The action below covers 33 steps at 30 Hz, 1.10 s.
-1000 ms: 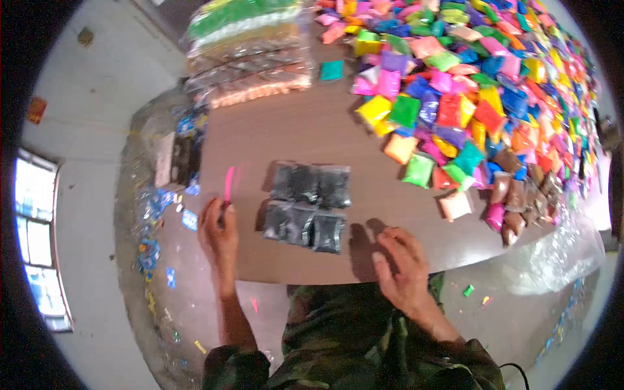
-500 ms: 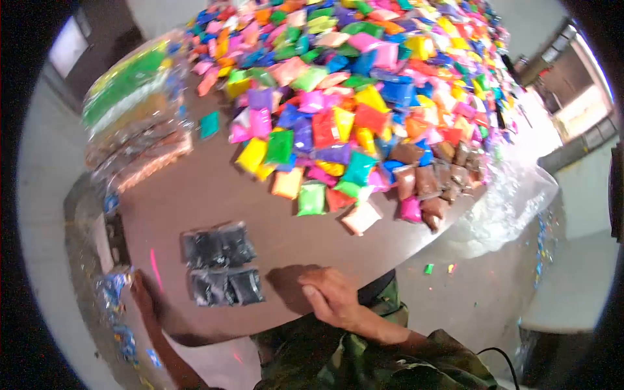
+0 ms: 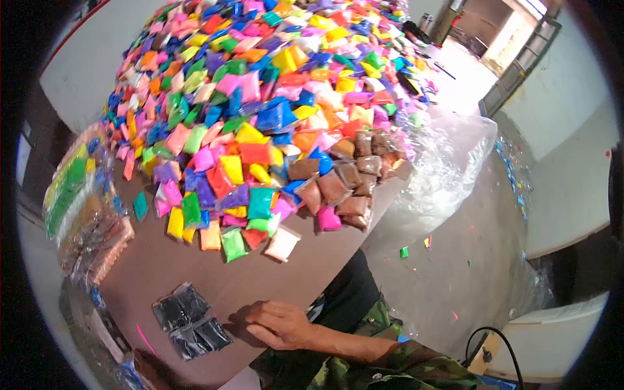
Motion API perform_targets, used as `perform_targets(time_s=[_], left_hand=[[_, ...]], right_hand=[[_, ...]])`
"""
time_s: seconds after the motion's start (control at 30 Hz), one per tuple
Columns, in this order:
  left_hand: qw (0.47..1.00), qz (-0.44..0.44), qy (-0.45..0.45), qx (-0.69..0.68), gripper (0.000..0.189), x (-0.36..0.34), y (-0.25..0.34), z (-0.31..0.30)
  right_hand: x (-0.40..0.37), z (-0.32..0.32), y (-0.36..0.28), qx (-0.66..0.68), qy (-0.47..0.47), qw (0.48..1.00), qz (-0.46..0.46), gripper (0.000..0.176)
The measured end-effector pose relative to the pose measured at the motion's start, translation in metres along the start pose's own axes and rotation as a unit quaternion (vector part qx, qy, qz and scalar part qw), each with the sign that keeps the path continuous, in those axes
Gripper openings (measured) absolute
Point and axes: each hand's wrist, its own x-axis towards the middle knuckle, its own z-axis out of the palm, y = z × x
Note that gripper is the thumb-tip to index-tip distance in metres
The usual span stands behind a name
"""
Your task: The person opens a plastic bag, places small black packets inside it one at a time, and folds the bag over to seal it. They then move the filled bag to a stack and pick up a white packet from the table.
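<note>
My right hand (image 3: 281,325) rests at the near edge of the brown table (image 3: 260,286), fingers curled together and nothing showing in them. Left of it lie black packets (image 3: 188,322) in clear film, set in two adjoining groups and apart from the hand. At the lower left edge, a dim brown shape (image 3: 151,372) looks like part of my left hand or forearm; its fingers cannot be made out. Beyond, a large heap of small colourful packets (image 3: 253,153) covers the far part of the table, with brown packets (image 3: 333,187) at its near right side.
Clear bags of sorted packets (image 3: 81,208) stand at the table's left edge. A big crumpled clear plastic bag (image 3: 432,175) hangs at the right side. Small coloured scraps lie on the floor (image 3: 442,292). A black cable (image 3: 510,348) curves at the lower right.
The view has swung to the right, so the heap and table appear further left. My left hand has dropped almost out of view. My right hand stays curled near the table's edge.
</note>
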Motion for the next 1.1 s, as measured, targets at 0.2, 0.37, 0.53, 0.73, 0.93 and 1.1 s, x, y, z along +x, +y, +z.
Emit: perform_targets(time_s=[0.2, 0.37, 0.53, 0.73, 0.93, 1.1], left_hand=[[0.998, 0.03, 0.013, 0.052, 0.058, -0.019, 0.051, 0.045], [0.996, 0.054, 0.001, 0.075, 0.059, -0.035, 0.085, 0.088], [0.994, 0.055, -0.026, 0.092, 0.06, -0.048, 0.104, 0.136], [0.991, 0.056, -0.05, 0.108, 0.062, -0.054, 0.116, 0.174], [0.99, 0.061, -0.069, 0.111, 0.064, -0.058, 0.124, 0.189], [0.99, 0.059, -0.073, 0.104, 0.065, -0.059, 0.12, 0.187]], right_hand=[[-0.002, -0.007, 0.012, 0.167, -0.005, 0.986, -0.024, 0.024], [0.004, -0.065, 0.012, 0.121, 0.087, 0.986, -0.07, 0.025], [0.028, -0.218, 0.06, -0.17, 0.32, 0.932, -0.021, 0.018], [0.022, -0.382, 0.134, -0.359, 0.434, 0.814, 0.139, 0.044], [0.039, -0.426, 0.149, -0.469, 0.287, 0.806, 0.22, 0.03], [0.044, -0.421, 0.113, -0.381, 0.447, 0.806, 0.08, 0.005]])
